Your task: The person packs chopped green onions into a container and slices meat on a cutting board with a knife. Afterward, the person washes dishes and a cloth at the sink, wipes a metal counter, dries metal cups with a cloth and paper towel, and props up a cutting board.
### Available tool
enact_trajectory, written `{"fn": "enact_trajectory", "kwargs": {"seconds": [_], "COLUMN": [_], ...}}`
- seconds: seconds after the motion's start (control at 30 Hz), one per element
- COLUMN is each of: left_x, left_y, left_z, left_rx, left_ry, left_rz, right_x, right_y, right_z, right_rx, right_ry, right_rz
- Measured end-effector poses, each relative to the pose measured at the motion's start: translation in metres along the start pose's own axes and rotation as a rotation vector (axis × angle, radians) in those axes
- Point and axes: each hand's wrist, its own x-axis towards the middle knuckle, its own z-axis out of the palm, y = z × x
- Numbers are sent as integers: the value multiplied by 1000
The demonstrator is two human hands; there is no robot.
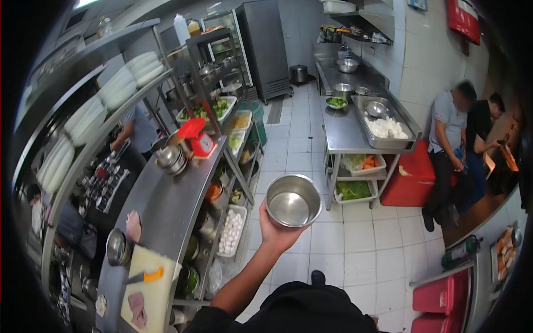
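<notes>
My left hand (279, 232) is wrapped round the lower side of an empty round steel bowl (294, 201), its thumb up along the left side. The bowl is held above the tiled floor in the middle of the aisle, its open top facing me. My right hand is out of view. Left of the bowl, on the steel counter, lies a cutting board (149, 277) with an orange-handled knife (152, 275) and a piece of pinkish meat (137, 309). Another steel bowl (117, 247) stands tilted beside the board.
A red scale (201, 139) and stacked bowls (171, 160) stand farther along the left counter. A tray of eggs (232, 230) sits below it. The right-hand steel table (355, 133) bears a deep tray (408, 142). Two people (448, 125) are near a red box (402, 186).
</notes>
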Motion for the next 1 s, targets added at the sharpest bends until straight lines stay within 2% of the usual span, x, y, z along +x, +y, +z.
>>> {"fn": "enact_trajectory", "kwargs": {"seconds": [0.07, 0.1, 0.13, 0.17, 0.2, 0.27, 0.3, 0.4, 0.47, 0.5, 0.6, 0.7, 0.73, 0.77, 0.93, 0.97, 1.0], "left_x": [34, 51, 63, 75, 84, 106, 116, 150, 181, 206, 278, 386, 423, 460, 647, 685, 720], "left_y": [17, 27, 36, 48, 58, 80, 92, 130, 161, 180, 222, 259, 269, 279, 311, 317, 325], "left_z": [-6, -12, -23, -38, -39, -70, -88, -132, -148, -150, -157, -132, -126, -128, -90, -93, -111], "left_rx": [-1, -6, -20, -20, -3, -16, -40, -163, -128, -121, -110, -101, -84, -82, 81, 187, 193], "left_ry": [82, 125, 180, 189, 275, 371, 408, 529, 605, 567, 502, 464, 479, 359, 148, 215, 132], "left_rz": [74, 122, 170, 196, 267, 357, 386, 452, 474, 458, 341, 172, 115, 67, -116, -157, -228], "right_x": [109, 180, 219, 254, 201, 171, 161, 121, 121, 125, 126, 161, 175, 188, 267, 292, 322], "right_y": [-31, -53, -94, -130, -200, -302, -348, -467, -524, -548, -591, -611, -613, -614, -623, -629, -632], "right_z": [-82, -126, -196, -262, -368, -499, -547, -650, -673, -688, -731, -785, -805, -826, -951, -975, -994], "right_rx": [-143, -324, 148, 142, 700, 883, 780, 756, 662, 595, 340, 394, 425, 473, 720, 781, 759], "right_ry": [247, 488, 627, 1088, 739, 707, 778, 433, 197, 126, 216, 377, 444, 496, 768, 850, 849], "right_rz": [-123, -150, -51, -440, -267, -505, -676, -1015, -1218, -1309, -1457, -1474, -1398, -1354, -1209, -1210, -1180]}}
